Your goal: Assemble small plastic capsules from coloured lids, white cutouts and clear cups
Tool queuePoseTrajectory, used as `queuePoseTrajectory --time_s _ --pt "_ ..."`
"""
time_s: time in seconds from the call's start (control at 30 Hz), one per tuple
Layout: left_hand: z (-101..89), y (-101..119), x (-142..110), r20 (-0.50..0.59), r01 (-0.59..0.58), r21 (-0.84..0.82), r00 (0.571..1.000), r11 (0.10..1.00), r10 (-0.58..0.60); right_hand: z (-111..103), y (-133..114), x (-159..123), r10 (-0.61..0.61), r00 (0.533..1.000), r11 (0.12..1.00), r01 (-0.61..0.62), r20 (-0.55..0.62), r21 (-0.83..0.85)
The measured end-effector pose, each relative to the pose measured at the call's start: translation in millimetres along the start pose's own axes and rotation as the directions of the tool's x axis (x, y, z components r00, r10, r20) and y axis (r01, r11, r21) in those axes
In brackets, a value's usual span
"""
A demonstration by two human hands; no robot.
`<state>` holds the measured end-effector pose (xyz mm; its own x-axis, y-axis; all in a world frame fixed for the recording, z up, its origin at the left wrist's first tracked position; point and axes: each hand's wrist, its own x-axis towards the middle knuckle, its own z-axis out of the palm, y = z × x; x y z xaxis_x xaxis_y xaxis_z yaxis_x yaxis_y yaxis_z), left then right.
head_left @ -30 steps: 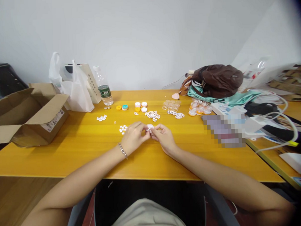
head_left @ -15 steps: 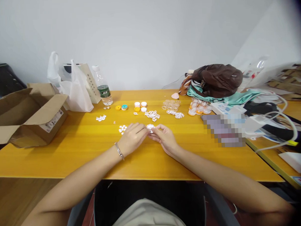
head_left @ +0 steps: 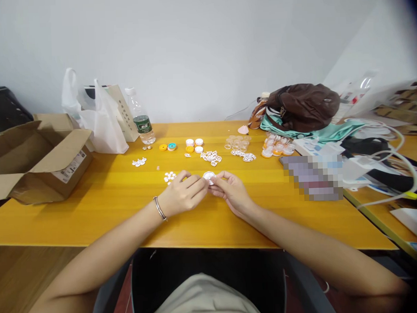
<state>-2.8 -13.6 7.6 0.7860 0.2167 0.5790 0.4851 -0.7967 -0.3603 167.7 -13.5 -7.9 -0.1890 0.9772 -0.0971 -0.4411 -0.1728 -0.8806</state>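
A small round white plastic part [head_left: 209, 175] is pinched between the thumb and fingers of my right hand [head_left: 231, 192]. My left hand [head_left: 185, 193] is closed against the left side of that part, its fingertips bent in; whether they grip the part or a smaller piece I cannot make out. Just beyond my left hand lie several small white discs [head_left: 169, 177]. White openwork pieces [head_left: 211, 157] are heaped past my hands, with a second heap of openwork pieces [head_left: 243, 155] to their right. Round white and yellow caps [head_left: 194, 145] stand behind them.
An open cardboard box [head_left: 40, 158], a white plastic bag [head_left: 105, 128] and a water bottle [head_left: 142, 120] stand at the left. Clear rings [head_left: 237, 142], orange-and-clear capped pieces [head_left: 278, 145], a brown bag [head_left: 304, 106], a blurred-out flat object [head_left: 312, 178] and white cables [head_left: 405, 168] are at the right.
My left hand has turned slightly, its knuckles lower and its index finger more raised. My right hand still holds the white part in nearly the same place. The view has shifted a little.
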Motion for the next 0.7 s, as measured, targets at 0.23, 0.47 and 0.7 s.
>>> queuePoseTrajectory --time_s 0.23,0.47,0.7 --pt "-0.8 -1.6 -2.1 0.069 -0.048 0.09 0.997 0.995 0.041 -1.2 0.2 -0.3 0.016 1.0 1.0 -0.016 0.013 0.002" --pt "-0.2 -2.2 -2.4 0.045 -0.07 0.087 0.997 0.994 0.066 -0.7 -1.7 -1.0 0.002 1.0 1.0 -0.002 0.013 -0.002" --pt "-1.7 -0.9 -1.0 0.018 -0.029 0.038 0.999 0.999 0.028 -1.3 -6.4 -3.8 -0.052 0.999 0.997 0.052 0.002 -0.063"
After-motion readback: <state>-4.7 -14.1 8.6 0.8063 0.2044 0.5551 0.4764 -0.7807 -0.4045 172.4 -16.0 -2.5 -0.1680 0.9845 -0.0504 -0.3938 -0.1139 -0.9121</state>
